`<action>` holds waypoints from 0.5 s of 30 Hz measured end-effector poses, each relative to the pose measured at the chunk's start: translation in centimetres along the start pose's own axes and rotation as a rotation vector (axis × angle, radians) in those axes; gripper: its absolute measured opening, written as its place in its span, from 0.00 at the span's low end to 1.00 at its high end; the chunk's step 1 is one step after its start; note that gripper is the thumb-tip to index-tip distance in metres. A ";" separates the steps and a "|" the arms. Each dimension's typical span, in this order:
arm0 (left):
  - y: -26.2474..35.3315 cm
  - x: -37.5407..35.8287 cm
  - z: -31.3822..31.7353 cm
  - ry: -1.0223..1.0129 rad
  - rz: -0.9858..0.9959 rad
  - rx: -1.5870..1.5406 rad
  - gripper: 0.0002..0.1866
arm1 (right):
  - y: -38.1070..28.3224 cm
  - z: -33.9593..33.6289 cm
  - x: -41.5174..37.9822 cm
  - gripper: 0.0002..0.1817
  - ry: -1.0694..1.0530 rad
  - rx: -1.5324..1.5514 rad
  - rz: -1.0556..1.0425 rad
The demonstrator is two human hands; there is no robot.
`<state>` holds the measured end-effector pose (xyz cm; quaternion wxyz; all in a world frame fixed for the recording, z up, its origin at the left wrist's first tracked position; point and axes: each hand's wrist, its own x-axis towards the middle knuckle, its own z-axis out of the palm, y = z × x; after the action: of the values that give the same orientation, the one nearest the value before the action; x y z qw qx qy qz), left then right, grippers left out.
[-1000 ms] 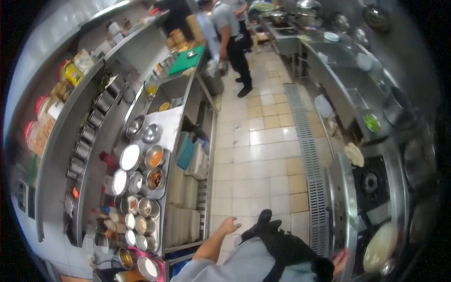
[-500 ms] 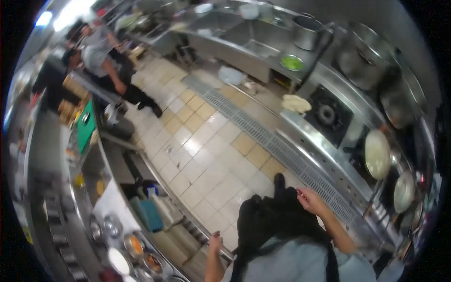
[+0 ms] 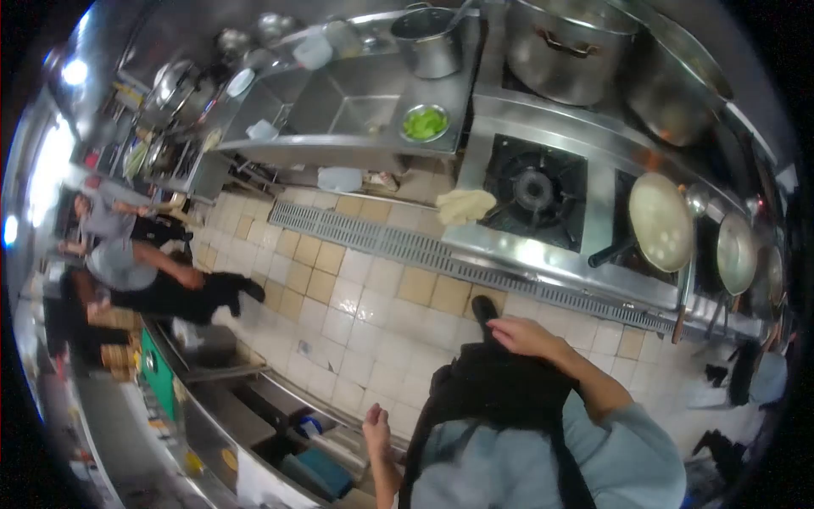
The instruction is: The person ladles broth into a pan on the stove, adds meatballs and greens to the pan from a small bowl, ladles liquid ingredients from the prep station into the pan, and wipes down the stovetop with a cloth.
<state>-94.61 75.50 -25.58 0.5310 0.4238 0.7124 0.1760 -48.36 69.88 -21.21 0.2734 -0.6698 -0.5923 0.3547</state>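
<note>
My right hand [image 3: 524, 334] hangs in front of my black apron [image 3: 496, 390], fingers loosely apart, holding nothing. It is nearest to the steel stove counter [image 3: 543, 254]. My left hand [image 3: 376, 422] hangs low at my side, empty, close to the edge of the prep counter [image 3: 212, 428]. On the stove stand an unlit gas burner [image 3: 536, 188], a pan with pale contents [image 3: 660, 222] and a second pan [image 3: 734, 253]. A crumpled cloth [image 3: 465, 205] lies on the stove's front corner.
A floor drain grate [image 3: 398, 246] runs along the stove line. Large pots [image 3: 572, 47] stand at the back, a green bowl [image 3: 425, 123] beside a sink [image 3: 360, 106]. Other people [image 3: 148, 271] work at the left by a green cutting board [image 3: 157, 377].
My view has swung from the prep counter across the aisle to the stove. My right hand rose in front of my apron; my left hand dropped to my side.
</note>
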 end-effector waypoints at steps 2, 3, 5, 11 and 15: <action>-0.2 3.8 -0.8 -0.076 0.047 -0.012 0.23 | 1.0 -0.6 2.8 0.16 0.038 0.023 0.006; 0.3 5.0 -0.7 -0.062 0.046 0.015 0.24 | 1.8 -1.2 3.8 0.15 0.061 0.030 0.008; -5.6 10.7 -1.9 -0.050 0.113 0.017 0.24 | 4.2 -2.0 6.4 0.15 0.076 -0.016 0.057; -3.9 15.2 -1.1 -0.169 -0.126 0.330 0.20 | 4.5 -3.2 11.1 0.13 0.043 -0.104 0.124; 1.7 19.8 -1.7 -0.277 -0.151 0.364 0.19 | 2.0 -2.0 11.8 0.12 0.172 -0.040 0.278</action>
<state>-97.00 92.48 -35.78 0.5501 0.4781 0.6825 -0.0555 -45.02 81.39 -23.35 0.2580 -0.7785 -0.4754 0.3183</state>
